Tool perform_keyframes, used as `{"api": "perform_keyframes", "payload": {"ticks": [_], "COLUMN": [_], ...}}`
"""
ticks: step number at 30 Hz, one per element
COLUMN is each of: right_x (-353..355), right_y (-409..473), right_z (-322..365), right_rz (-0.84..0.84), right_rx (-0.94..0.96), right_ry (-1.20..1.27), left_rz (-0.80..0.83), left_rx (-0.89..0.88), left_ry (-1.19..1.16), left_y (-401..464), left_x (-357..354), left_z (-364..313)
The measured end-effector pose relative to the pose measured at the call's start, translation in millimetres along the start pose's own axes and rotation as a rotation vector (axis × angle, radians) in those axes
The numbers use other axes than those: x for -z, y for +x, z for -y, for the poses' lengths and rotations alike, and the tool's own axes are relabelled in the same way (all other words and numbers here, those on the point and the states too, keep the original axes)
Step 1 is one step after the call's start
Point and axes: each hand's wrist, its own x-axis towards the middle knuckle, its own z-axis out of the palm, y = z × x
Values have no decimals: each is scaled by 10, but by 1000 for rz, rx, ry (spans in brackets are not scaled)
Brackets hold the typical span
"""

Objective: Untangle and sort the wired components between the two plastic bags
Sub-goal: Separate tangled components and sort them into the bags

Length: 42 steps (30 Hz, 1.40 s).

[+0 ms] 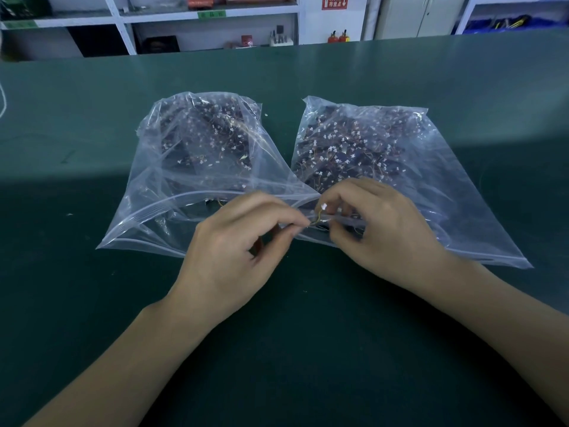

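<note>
Two clear plastic zip bags lie side by side on the green table. The left bag (172, 167) and the right bag (431, 167) each hold a dense heap of small dark components with thin wires and white connectors. Between the bags' near mouths a small wired component (320, 215) with a white plug and yellow wire is held up. My left hand (237, 251) pinches one end of it with thumb and forefinger. My right hand (378, 229) pinches the other end, fingers curled over the right bag's opening.
The green table (92, 303) stretches wide around the bags. Behind its far edge stand white shelves (212, 23) with boxes and small items. A white cord (3, 100) hangs at the far left edge.
</note>
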Motion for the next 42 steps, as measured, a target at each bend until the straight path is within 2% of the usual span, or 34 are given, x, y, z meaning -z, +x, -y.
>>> {"api": "perform_keyframes", "payload": {"ticks": [3,7,12,21,23,27,31,36,42], "right_x": [-11,-13,-8,-7,-3,-7,-30,-62,-84], "right_y": [-8,-15,-25,-29,-32,-32,-41,-47,-59], "right_z": [3,27,51,98,101,90,81,58,71], "right_rz": [-51,-75,-70,-26,-16,-20,39,71,99], "right_rx": [-10,31,43,18,7,1,-13,-27,-61], "right_ry": [2,39,56,68,65,61,38,34,-11], "left_rz": [47,71,123,397,388,269,148,84,149], "left_rx": [-8,-65,-60,82,74,6,172,356,359], "left_ry": [41,282,410,629,614,398,271,456,585], "left_y": [-19,-11,11,-14,-21,-25,2,-2,-11], "left_x": [0,5,-56,-131,-108,-57,38,168,154], "left_z": [-7,16,-38,-122,-124,-118,-62,152,208]}}
